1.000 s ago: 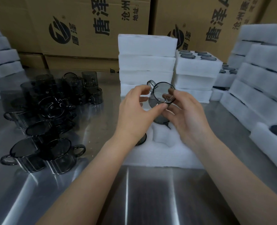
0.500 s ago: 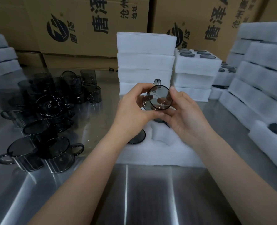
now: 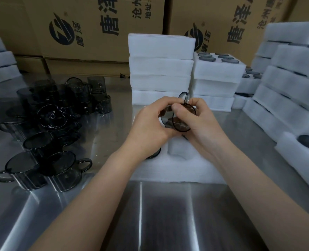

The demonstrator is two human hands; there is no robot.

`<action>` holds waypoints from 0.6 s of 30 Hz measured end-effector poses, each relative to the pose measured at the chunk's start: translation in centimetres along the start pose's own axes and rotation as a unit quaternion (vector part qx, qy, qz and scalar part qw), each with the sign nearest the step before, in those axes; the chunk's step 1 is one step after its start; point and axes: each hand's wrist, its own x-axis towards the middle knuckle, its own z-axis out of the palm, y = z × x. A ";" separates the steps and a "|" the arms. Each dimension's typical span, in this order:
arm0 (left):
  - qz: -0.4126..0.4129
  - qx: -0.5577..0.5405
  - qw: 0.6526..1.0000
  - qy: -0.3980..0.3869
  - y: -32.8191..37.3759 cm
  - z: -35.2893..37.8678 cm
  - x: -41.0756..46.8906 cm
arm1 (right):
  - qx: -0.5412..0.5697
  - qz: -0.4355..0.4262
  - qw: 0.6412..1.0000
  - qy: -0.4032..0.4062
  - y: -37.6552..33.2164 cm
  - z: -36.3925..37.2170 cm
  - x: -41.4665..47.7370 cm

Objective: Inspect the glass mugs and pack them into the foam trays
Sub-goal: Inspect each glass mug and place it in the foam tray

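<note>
Mug (image 3: pixel 182 124): fingers (image 3: pixel 162 102) of left hand (image 3: pixel 150 127), right hand (image 3: pixel 202 127) curled round it, rim tipped up for inspection, above tray (image 3: pixel 177 169), mid-worktop (image 3: pixel 168 214)

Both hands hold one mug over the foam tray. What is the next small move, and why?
Probably lower the mug into the seemingly free pocket of the foam tray. The left hand and right hand hold it tilted, mouth toward the camera, directly above that tray.

"唐泽", "地址" on cardboard boxes (image 3: pixel 103 51)
</note>
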 end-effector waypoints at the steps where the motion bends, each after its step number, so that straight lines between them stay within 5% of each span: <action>1: -0.003 -0.008 1.000 0.001 0.0 0.0 0.0 | -0.010 -0.006 1.000 -0.008 0.1 0.0 0.0; 18: -0.096 -0.200 0.974 0.047 -1.1 -1.3 0.5 | -0.037 -0.043 0.996 -0.069 0.2 -0.7 0.1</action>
